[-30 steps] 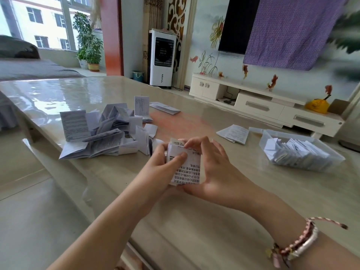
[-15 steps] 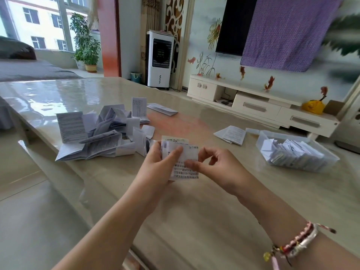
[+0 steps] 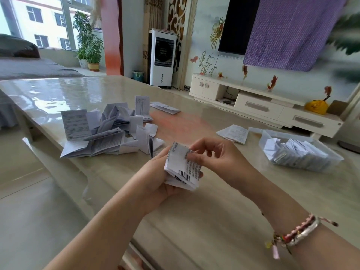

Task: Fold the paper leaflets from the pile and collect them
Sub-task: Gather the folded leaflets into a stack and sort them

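A small printed leaflet (image 3: 182, 168), folded into a thick packet with a barcode showing, is held above the table between both hands. My left hand (image 3: 155, 180) grips it from the left and below. My right hand (image 3: 212, 158) pinches its upper right part with thumb and fingertips. A loose pile of unfolded leaflets (image 3: 105, 131) lies on the table to the left. A clear plastic box (image 3: 331, 159) at the right holds several folded leaflets.
A single leaflet (image 3: 233, 133) lies just left of the box, and another leaflet (image 3: 165, 107) lies behind the pile. The glossy beige table (image 3: 214, 211) has its near-left edge beside my left forearm. A white TV cabinet stands behind the table.
The leaflet has been folded smaller and turned so its barcode faces up. Both hands have shifted slightly down and right, and my right fingers moved onto its top edge.
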